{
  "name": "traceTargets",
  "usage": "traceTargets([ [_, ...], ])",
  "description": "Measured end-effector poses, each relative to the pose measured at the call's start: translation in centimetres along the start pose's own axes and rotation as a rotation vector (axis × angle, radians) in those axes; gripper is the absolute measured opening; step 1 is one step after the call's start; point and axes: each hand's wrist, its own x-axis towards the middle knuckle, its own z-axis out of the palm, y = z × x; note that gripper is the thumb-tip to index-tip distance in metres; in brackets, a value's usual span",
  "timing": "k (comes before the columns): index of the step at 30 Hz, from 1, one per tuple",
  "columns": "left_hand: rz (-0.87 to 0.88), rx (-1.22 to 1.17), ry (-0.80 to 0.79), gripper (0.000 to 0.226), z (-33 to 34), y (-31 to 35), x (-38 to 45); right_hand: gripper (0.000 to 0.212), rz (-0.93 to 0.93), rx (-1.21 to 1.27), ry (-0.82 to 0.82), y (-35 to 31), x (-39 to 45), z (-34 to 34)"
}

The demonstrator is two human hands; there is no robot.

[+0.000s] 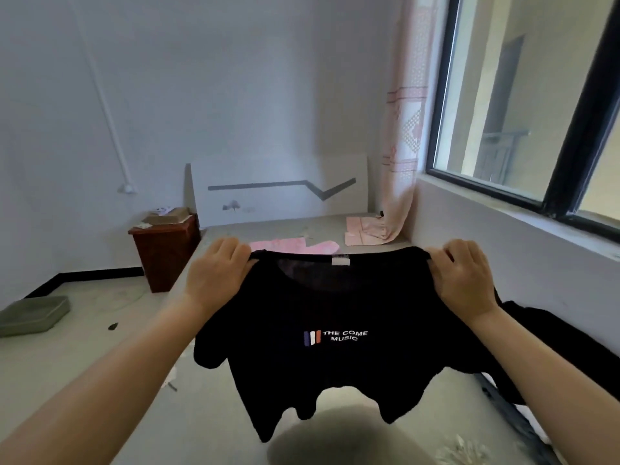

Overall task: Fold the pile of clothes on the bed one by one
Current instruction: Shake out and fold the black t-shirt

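Observation:
A black T-shirt (335, 360) with a small striped logo and white lettering hangs in the air above the bed (295, 226), its front facing me. My left hand (218, 273) grips its left shoulder and my right hand (464, 276) grips its right shoulder, both held at the same height. The hem hangs loose and uneven over the mattress. More dark clothing (563, 350) lies on the bed at the right, partly hidden by my right forearm. A folded pink garment (365, 231) lies far back by the curtain, and another pink one (295, 246) shows just behind the collar.
A white headboard (278, 193) leans against the far wall. A brown bedside cabinet (166, 250) with boxes on it stands left of the bed. A green tray (33, 315) lies on the floor at left. A window (536, 105) and pink curtain (406, 129) fill the right side.

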Motion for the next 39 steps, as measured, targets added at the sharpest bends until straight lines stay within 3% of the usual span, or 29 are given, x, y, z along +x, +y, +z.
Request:
traceTargets([
  [4,-0.001,0.023,0.015,0.061,-2.8,-1.3,-0.9,0.03,-0.03,-0.015,0.025,-1.9,1.8,-2.0],
  [10,0.058,0.06,-0.024,0.052,-0.7,-2.2,-2.2,0.028,-0.053,0.0,-0.12,-2.4,0.6,1.5],
  [16,-0.08,-0.107,-0.427,0.024,7.9,-0.4,-8.8,0.03,-0.046,0.133,-0.339,-3.3,-7.8,9.3],
  [19,-0.267,-0.163,-0.768,0.031,13.3,0.2,-11.9,0.03,-0.022,0.179,-0.445,-3.7,-12.7,14.0],
  [22,-0.346,-0.161,-0.952,0.033,18.1,0.4,-14.1,0.03,0.018,0.216,-0.533,-3.7,-16.4,19.1],
  [25,-0.271,-0.149,-0.895,0.029,22.6,1.0,-16.0,0.031,0.037,0.25,-0.596,-3.5,-19.5,24.2],
  [32,-0.394,-0.208,-1.0,0.029,31.9,0.8,-21.3,0.029,0.048,0.237,-0.751,-4.1,-25.6,33.4],
  [39,-0.476,-0.235,-0.909,0.036,40.9,-0.8,-24.4,0.031,0.054,0.214,-0.77,-3.9,-28.2,40.7],
])
